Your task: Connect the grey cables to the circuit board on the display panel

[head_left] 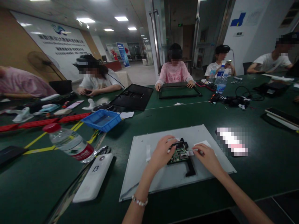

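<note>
A green circuit board (177, 156) with a black bracket (191, 169) lies on a pale metal panel (140, 174) on the table in front of me. My left hand (163, 151) has its fingers curled over the board's left and upper edge, thumb and fingers gripping there. At the board's right side, my right hand (206, 158) pinches the end of a short whitish strip (190, 153) that runs to the board. Whether the strip is tape or a flat cable, I cannot tell. A thin dark wire shows at the panel's lower left corner.
Left of the panel are a white power bank (94, 177), a tilted water bottle (70, 144) and a blue tray (102, 119). A blurred-out phone-like object (232, 142) lies to the right. Across the table, a person in pink holds a black frame (179, 97); other people sit nearby.
</note>
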`<state>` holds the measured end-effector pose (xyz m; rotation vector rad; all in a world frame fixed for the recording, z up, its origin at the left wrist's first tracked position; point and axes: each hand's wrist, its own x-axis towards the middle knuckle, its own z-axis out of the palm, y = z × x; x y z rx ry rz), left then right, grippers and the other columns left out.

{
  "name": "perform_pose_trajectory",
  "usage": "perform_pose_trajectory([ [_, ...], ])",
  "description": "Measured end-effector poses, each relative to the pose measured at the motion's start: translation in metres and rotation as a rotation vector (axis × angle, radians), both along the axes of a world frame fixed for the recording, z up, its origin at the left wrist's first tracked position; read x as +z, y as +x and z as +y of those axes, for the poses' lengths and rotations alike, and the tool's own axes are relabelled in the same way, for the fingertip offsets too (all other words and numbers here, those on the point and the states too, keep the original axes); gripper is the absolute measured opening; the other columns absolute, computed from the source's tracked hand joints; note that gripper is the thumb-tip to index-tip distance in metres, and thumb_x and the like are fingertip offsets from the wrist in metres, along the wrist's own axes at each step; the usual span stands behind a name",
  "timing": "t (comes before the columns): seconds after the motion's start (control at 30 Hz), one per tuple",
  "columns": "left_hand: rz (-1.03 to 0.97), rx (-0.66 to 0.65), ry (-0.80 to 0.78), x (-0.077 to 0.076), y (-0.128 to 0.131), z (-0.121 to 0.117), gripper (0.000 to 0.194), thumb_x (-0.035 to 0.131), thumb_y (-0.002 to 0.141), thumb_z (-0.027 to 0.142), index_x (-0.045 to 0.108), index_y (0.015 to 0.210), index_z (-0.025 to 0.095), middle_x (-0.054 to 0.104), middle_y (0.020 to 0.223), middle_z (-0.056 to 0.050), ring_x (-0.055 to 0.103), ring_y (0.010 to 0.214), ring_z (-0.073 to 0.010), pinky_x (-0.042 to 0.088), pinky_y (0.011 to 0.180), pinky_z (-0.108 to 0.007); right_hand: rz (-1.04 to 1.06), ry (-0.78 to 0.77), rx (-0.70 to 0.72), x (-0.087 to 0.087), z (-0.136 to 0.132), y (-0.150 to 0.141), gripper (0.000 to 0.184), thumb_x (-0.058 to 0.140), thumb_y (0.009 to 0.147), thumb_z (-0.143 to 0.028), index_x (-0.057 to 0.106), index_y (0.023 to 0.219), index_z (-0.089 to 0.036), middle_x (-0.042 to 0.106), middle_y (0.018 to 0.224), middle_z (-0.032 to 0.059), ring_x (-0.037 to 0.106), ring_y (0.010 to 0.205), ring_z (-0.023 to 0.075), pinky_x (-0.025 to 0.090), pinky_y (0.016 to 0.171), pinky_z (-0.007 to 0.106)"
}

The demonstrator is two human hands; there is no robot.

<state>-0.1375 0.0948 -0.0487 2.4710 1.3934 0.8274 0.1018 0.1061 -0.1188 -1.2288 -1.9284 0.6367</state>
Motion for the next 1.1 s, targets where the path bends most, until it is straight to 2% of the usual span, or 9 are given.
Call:
perform_pose_trajectory([
  [0.13,-0.024,0.208,0.039,0.003,-0.043,0.002,0.028,0.046,0.087,0.018,0.056,0.113,0.022,0.055,0.115,-0.007,0.051,0.110,-0.0208,0.041,0.097,-0.042,0.020,-0.014,0.016,-0.001,-0.002,0.000,0.018,0.048,0.083,-0.023,0.065,0.091,-0.022,0.063,0.097,0.0045,0.060,0.084,0.0178,0.048,0.073,0.030],
  [0.2,-0.025,0.308,0.034,-0.003,-0.064,0.000,0.027,0.046,0.086,0.019,0.057,0.111,0.020,0.056,0.114,-0.007,0.053,0.107,-0.0212,0.042,0.096,-0.041,0.010,-0.020,0.036,0.001,-0.003,0.000,0.019,0.047,0.084,-0.023,0.065,0.091,-0.022,0.063,0.098,0.0047,0.059,0.086,0.0183,0.048,0.073,0.030],
  [0.27,-0.052,0.393,-0.003,-0.010,-0.081,-0.004,0.029,0.045,0.085,0.018,0.057,0.111,0.020,0.056,0.114,-0.006,0.058,0.095,-0.0184,0.046,0.090,-0.037,-0.003,-0.025,0.041,0.003,-0.004,0.000,0.020,0.046,0.084,-0.023,0.066,0.091,-0.021,0.063,0.098,0.0052,0.059,0.087,0.0191,0.048,0.074,0.031],
  [0.37,-0.081,0.452,-0.088,-0.021,-0.097,-0.008,0.032,0.046,0.081,0.018,0.057,0.112,0.020,0.056,0.113,-0.005,0.060,0.079,-0.0142,0.048,0.082,-0.032,-0.019,-0.036,0.046,0.006,-0.006,0.001,0.022,0.045,0.084,-0.023,0.066,0.091,-0.021,0.064,0.097,0.0061,0.060,0.088,0.0203,0.048,0.075,0.033],
  [0.5,-0.084,0.463,-0.221,-0.030,-0.101,-0.009,0.037,0.048,0.076,0.017,0.057,0.112,0.019,0.059,0.107,-0.005,0.060,0.072,-0.0133,0.048,0.077,-0.029,-0.026,-0.041,0.060,0.009,-0.007,0.002,0.021,0.044,0.085,-0.023,0.065,0.090,-0.020,0.064,0.094,0.0061,0.060,0.085,0.0203,0.049,0.073,0.033],
  [0.67,-0.070,0.509,-0.192,-0.033,-0.097,-0.005,0.024,0.049,0.076,0.020,0.066,0.092,0.018,0.065,0.087,-0.004,0.060,0.073,-0.0160,0.047,0.075,-0.028,-0.027,-0.040,0.071,0.009,-0.007,0.002,0.022,0.044,0.085,-0.024,0.065,0.090,-0.020,0.065,0.093,0.0064,0.060,0.081,0.0198,0.049,0.070,0.032],
  [0.77,-0.133,0.531,-0.173,-0.027,-0.097,-0.006,0.019,0.051,0.077,0.024,0.068,0.084,0.019,0.068,0.085,-0.003,0.061,0.074,-0.0164,0.047,0.076,-0.028,-0.013,-0.034,0.048,0.009,-0.006,0.005,0.021,0.046,0.085,-0.024,0.066,0.090,-0.020,0.065,0.094,0.0064,0.061,0.080,0.0192,0.049,0.067,0.031],
  [0.97,-0.406,0.590,-0.225,-0.002,-0.098,-0.020,0.022,0.057,0.074,0.034,0.070,0.083,0.018,0.071,0.083,-0.003,0.062,0.074,-0.0167,0.047,0.069,-0.026,0.058,0.033,0.000,0.016,-0.011,0.006,0.021,0.047,0.085,-0.025,0.066,0.091,-0.019,0.066,0.095,0.0072,0.060,0.081,0.0191,0.049,0.066,0.030],
  [1.1,-0.538,0.622,-0.262,-0.001,-0.084,-0.030,0.024,0.058,0.074,0.036,0.069,0.085,0.018,0.070,0.084,-0.003,0.061,0.072,-0.0164,0.047,0.065,-0.026,0.093,0.062,0.037,0.032,-0.025,-0.012,0.022,0.046,0.086,-0.024,0.066,0.093,-0.020,0.065,0.098,0.0080,0.060,0.085,0.0203,0.050,0.070,0.032],
])
